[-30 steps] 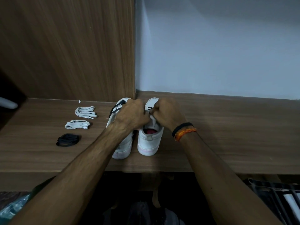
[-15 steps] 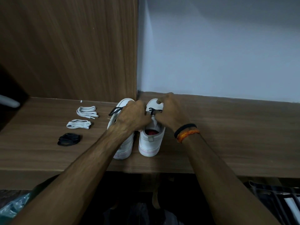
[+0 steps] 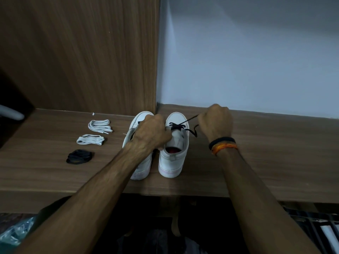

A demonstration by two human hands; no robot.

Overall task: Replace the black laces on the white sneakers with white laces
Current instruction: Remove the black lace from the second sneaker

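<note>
On the wooden shelf, at the far left, two bundles of white laces are laid out unused, with a coiled black lace just nearer the edge; from this it is judged that one sneaker has been stripped and no white lace threaded yet. The left sneaker is mostly covered by the left hand, whose fingers are curled onto the collar of the right sneaker. A black lace is crossed only through the front eyelets there. One strand is pulled taut into the closed fingers of the right hand, raised beside the toe.
</note>
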